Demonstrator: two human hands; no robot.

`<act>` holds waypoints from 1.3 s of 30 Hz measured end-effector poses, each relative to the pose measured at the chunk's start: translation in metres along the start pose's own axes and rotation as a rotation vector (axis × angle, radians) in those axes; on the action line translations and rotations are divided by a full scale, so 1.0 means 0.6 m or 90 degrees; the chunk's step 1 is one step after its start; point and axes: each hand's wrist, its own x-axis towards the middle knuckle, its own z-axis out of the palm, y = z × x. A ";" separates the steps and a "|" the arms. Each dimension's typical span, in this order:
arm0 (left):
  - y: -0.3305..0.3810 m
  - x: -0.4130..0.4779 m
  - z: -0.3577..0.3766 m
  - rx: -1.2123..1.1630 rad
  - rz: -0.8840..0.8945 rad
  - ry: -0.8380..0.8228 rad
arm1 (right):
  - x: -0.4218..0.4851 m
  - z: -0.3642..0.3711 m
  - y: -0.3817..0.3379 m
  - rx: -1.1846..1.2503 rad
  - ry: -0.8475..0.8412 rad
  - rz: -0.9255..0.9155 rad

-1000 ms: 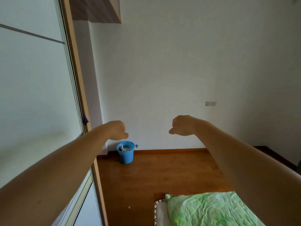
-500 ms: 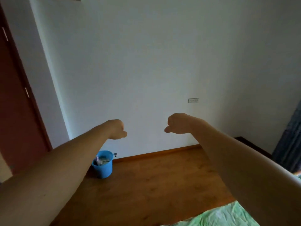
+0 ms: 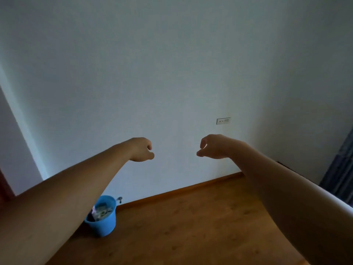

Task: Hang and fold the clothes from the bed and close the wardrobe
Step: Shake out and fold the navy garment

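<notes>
Both of my arms are stretched out in front of me towards a plain white wall. My left hand [image 3: 142, 150] hangs from a bent wrist with its fingers curled loosely and nothing in it. My right hand [image 3: 213, 147] droops the same way, fingers slightly parted, thumb and forefinger apart, holding nothing. No clothes, bed or wardrobe appear in the head view at this moment.
A blue bucket [image 3: 106, 223] with scraps inside stands on the wooden floor [image 3: 191, 226] by the skirting board at lower left. A wall socket [image 3: 223, 121] sits on the white wall. A dark curtain [image 3: 340, 169] hangs at the right edge.
The view has swung to the right: the wardrobe's sliding door, then the red door and the green bedding have left the frame. Both arms stay outstretched; the right fingers have loosened a little.
</notes>
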 end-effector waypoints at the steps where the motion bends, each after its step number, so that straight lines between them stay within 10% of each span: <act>1: -0.002 0.031 -0.004 -0.003 0.012 -0.002 | 0.023 0.000 0.002 0.000 0.000 0.003; 20: 0.028 0.631 -0.059 0.016 0.320 -0.084 | 0.460 -0.001 0.059 0.058 0.029 0.233; 39: 0.678 0.947 0.061 0.003 0.621 -0.155 | 0.466 -0.052 0.677 0.059 0.081 0.528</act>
